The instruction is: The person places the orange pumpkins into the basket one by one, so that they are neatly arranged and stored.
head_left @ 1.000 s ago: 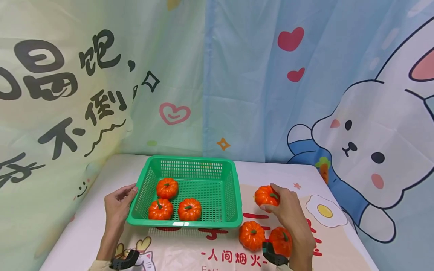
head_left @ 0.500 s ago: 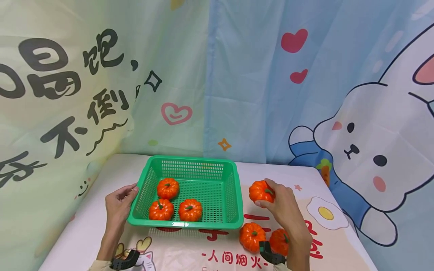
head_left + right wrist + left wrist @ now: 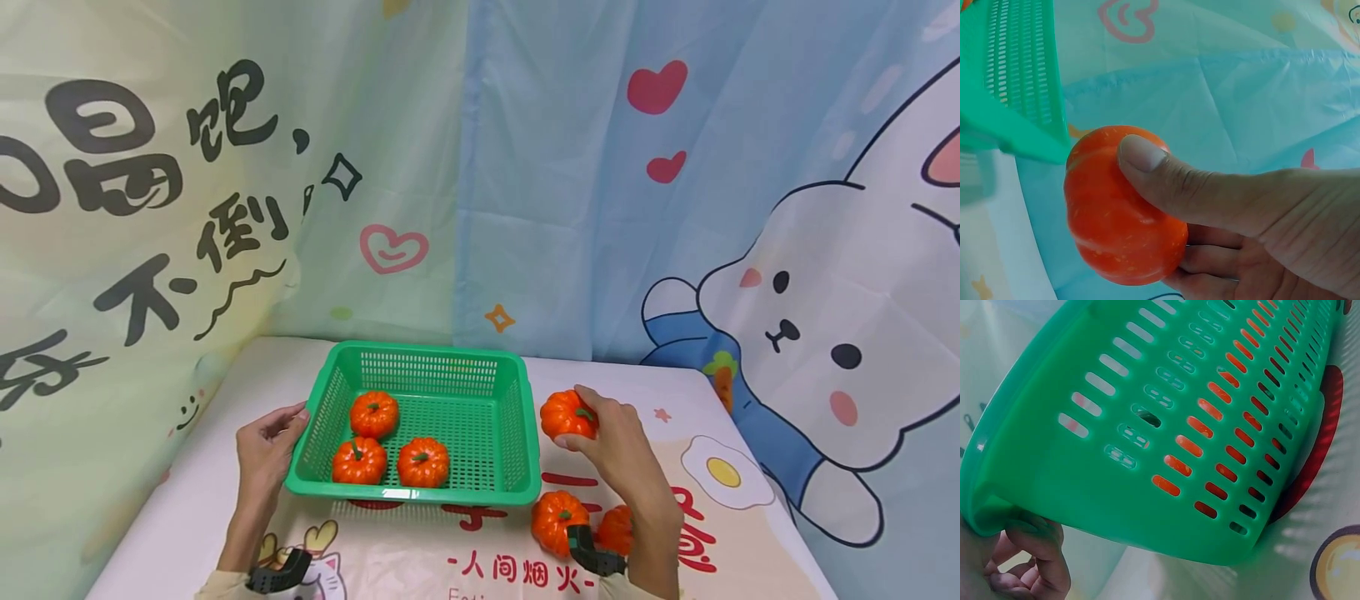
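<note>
A small orange pumpkin (image 3: 564,415) with a green stem is held in my right hand (image 3: 618,437), just right of the green basket. In the right wrist view the thumb presses across the held pumpkin (image 3: 1116,219), with the other fingers behind it. My left hand (image 3: 266,446) grips the left rim of the green plastic basket (image 3: 420,496); the left wrist view shows curled fingers (image 3: 1044,556) at the rim's underside. Inside the basket, on its left half, sit three pumpkins (image 3: 423,463).
Two more pumpkins lie on the table near the basket's front right corner: one pumpkin (image 3: 558,522) in plain sight, another pumpkin (image 3: 615,530) partly behind the right wrist. A printed cloth (image 3: 420,550) covers the table, and a cartoon curtain (image 3: 525,208) hangs behind.
My right hand has moved left and slightly up with its pumpkin, closer to the basket's right rim. The left hand keeps its grip, and the pumpkins in the basket stay put.
</note>
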Motion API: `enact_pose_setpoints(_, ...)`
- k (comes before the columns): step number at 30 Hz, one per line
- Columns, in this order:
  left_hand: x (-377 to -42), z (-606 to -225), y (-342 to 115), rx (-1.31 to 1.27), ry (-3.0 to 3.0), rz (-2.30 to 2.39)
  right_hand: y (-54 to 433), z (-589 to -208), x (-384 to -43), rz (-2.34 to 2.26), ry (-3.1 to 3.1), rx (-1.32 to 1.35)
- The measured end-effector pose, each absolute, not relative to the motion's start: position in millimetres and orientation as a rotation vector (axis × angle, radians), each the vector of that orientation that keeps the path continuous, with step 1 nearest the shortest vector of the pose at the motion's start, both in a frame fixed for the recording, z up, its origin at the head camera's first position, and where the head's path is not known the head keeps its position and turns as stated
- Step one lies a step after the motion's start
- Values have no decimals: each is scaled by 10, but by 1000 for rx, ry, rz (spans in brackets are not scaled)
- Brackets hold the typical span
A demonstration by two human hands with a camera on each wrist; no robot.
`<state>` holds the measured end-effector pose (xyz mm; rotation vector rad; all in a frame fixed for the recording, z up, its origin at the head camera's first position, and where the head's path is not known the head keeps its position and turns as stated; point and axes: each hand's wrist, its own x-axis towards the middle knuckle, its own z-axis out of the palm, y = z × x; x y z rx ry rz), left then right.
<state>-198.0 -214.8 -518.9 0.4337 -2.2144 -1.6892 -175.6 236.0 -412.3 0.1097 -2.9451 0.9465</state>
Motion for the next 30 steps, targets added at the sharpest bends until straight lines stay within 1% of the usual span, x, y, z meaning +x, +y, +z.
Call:
enact_pose_setpoints(13, -1982, -5179, -2114, 422, -2214, -1689, 2167, -4103, -1786, 994, -2923, 177)
enact_pose_setpoints(30, -1978, -5214, -2158, 410, -2204, -1687, 1886, -4233, -1884, 1044, -2875, 283)
